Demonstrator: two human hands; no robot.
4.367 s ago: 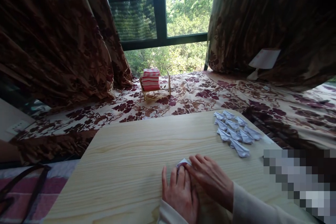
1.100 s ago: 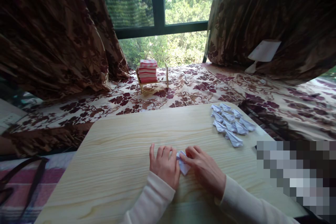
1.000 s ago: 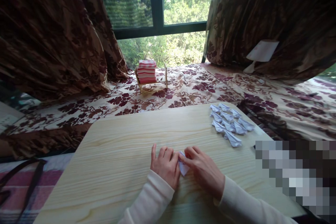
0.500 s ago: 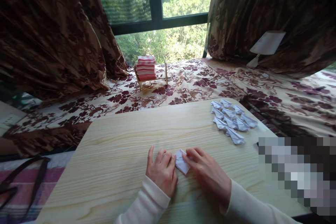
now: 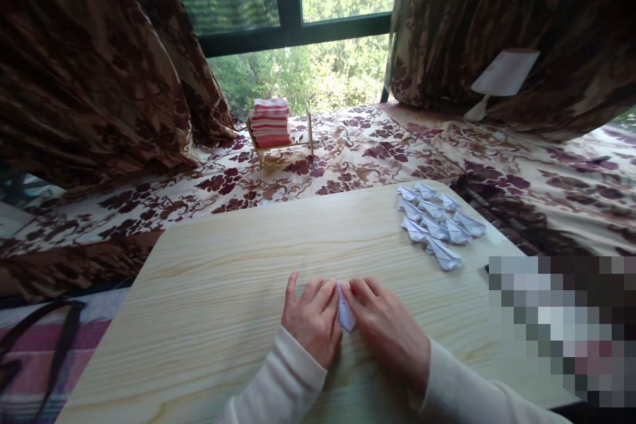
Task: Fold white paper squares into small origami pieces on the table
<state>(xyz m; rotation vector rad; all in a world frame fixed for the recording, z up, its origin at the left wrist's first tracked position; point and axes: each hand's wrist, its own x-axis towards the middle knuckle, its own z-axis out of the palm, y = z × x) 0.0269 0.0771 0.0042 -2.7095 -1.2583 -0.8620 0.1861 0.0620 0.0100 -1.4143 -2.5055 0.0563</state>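
Note:
A small folded white paper (image 5: 346,313) lies on the pale wooden table between my hands, narrow and pointed in outline. My left hand (image 5: 313,315) presses its left side with closed fingers, though the little finger sticks up. From the right, the bent fingers of my right hand (image 5: 387,324) pinch the paper's upper right edge. Parts of the paper are hidden under the fingertips. Farther off at the table's right corner, several folded white paper pieces (image 5: 437,228) with pointed tips sit grouped together.
The wooden table (image 5: 223,278) has rounded corners. Behind it, a floral cloth (image 5: 348,152) covers a ledge holding a small rack with a stack of red-and-white striped cloths (image 5: 269,123) and a white lamp (image 5: 504,74). A blurred-out patch (image 5: 561,324) covers the right edge.
The paper between my hands looks narrower, its sides brought inward. My hands have moved closer together. The whole view has shifted slightly.

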